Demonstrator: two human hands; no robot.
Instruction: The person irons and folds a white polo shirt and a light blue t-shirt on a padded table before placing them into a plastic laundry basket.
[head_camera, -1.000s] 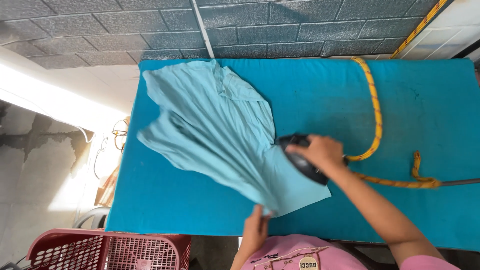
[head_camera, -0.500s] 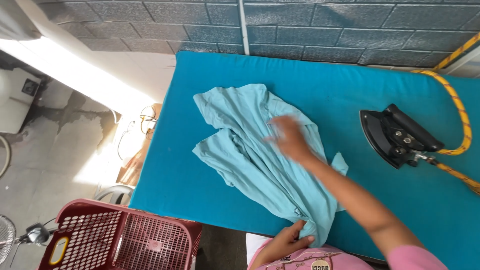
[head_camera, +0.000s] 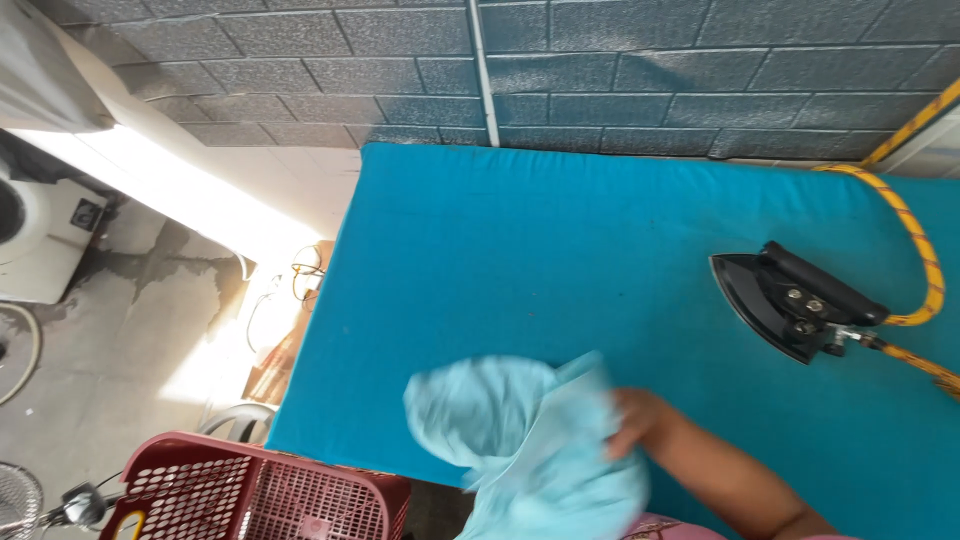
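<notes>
— While bunched at the table's near edge, who holds the pale blue garment?
— 1 hand, the right, fingers closed on it; left unseen. Iron rests well apart, safely.

Bunched, motion-blurred light blue garment at the near edge of the teal ironing table.

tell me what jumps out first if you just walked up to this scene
The big bright blue padded table fills the middle of the view. At its near edge a pale blue garment, blurred and bunched up, is gripped by the right hand. A black iron sits alone on the table's right side with a yellow braided cord trailing off, and a red plastic basket stands below the near left corner.
</notes>
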